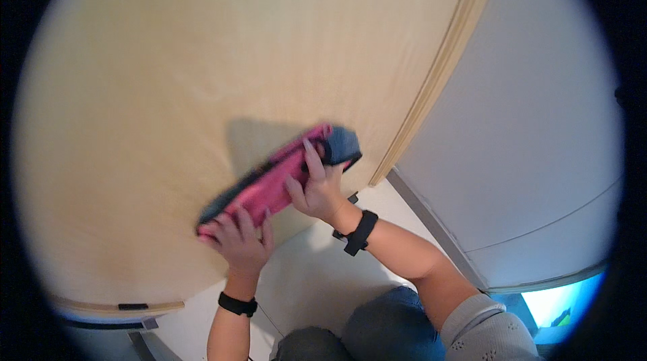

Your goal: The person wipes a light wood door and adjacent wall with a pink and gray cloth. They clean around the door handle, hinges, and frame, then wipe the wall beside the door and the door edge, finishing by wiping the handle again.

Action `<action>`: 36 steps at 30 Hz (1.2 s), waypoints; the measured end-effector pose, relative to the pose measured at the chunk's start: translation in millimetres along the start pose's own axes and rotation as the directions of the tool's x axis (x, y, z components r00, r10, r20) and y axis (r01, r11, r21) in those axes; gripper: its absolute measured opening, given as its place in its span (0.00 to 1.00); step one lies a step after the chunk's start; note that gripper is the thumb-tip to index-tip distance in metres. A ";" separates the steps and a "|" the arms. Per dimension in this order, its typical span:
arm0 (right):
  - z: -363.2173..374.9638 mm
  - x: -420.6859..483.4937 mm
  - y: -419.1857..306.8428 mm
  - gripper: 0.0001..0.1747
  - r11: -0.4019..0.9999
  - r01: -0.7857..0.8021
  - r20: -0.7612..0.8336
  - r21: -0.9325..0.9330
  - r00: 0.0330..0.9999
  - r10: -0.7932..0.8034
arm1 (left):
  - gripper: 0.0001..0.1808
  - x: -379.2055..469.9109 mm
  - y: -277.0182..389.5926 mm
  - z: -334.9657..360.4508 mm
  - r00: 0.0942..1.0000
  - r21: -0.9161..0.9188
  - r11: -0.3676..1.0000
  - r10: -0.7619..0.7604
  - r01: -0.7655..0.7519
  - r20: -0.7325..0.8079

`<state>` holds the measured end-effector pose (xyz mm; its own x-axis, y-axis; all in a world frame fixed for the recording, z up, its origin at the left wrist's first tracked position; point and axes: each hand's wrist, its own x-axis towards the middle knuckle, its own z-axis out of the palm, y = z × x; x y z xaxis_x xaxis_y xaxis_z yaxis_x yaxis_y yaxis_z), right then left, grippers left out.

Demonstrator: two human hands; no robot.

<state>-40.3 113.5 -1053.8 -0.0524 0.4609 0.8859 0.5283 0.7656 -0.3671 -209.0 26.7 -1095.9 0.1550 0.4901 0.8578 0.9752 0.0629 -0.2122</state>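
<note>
A pink and dark grey-blue zippered fabric case or bag is held tilted in front of a pale wooden panel, its right end higher in the picture. My left hand grips its lower left end, fingers spread over the pink side. Near the upper right end, my right hand holds it with the fingers on the pink face; part of that hand is hidden behind the case. Both wrists wear black bands. The case is blurred, so what it contains cannot be told.
The pale wooden panel fills the left and middle, edged by wooden trim. A white wall with a grey baseboard stands at the right. Light floor tiles lie below, beside my knees. A bright screen-like surface shows at lower right.
</note>
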 end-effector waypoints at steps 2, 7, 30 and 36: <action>-13.1 -45.9 29.0 0.37 0.955 -0.209 0.312 -0.211 0.911 0.269 | 0.33 -36.5 15.6 8.3 0.941 -0.073 0.976 0.216 -0.204 0.262; -28.5 -86.2 80.8 0.43 0.940 -0.307 0.076 -0.147 0.944 0.321 | 0.38 -41.3 57.1 26.2 0.730 -0.485 0.831 0.507 -0.273 0.458; -94.6 -40.7 126.1 0.44 0.900 -0.420 -0.144 0.114 0.890 0.433 | 0.31 39.1 136.4 27.6 0.809 -0.392 0.900 0.370 -0.191 0.457; -86.5 24.9 166.7 0.39 0.985 -0.096 -0.472 -0.143 0.882 0.018 | 0.33 85.6 151.6 10.9 0.899 -0.340 0.917 0.315 -0.207 0.303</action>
<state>119.7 213.9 -1068.4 0.3629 0.2084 0.9082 0.6466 0.6456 -0.4064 -49.6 87.6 -1059.8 0.3991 0.7241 0.5624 0.9162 -0.3392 -0.2134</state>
